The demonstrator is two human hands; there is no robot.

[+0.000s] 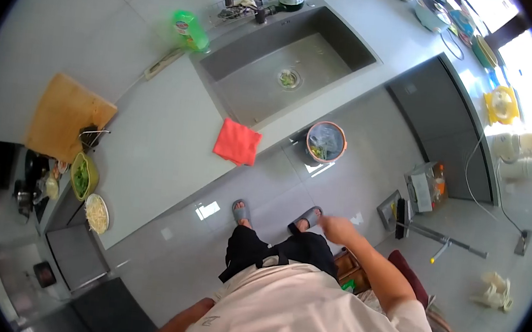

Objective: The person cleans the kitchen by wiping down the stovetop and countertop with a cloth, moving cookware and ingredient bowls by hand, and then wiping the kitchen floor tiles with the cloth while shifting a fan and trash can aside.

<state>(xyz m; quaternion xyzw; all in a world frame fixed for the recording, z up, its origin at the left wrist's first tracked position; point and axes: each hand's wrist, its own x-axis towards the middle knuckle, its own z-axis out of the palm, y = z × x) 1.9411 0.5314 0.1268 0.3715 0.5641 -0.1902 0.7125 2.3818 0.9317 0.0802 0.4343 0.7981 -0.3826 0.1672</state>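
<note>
The right hand [335, 229] hangs over the grey floor [290, 181], its fingers loosely curled; blur makes it impossible to tell whether they have hold of anything. The left forearm [184, 322] goes behind the pale shirt [309, 317], hiding the left hand, so its fingers' state cannot be told.

Nearest to the right fingers is a brown container [347, 263], seen just beside the wrist on the body's side and partly covered by the forearm. The bucket [345, 141] stands on the floor ahead of these fingers, apart from them, with clear plastic and green scraps inside. Ahead and to the left, well apart from the fingers, a red cloth [238, 143] lies on the tabletop [155, 117], near the corner of the sink [314, 62].
</note>
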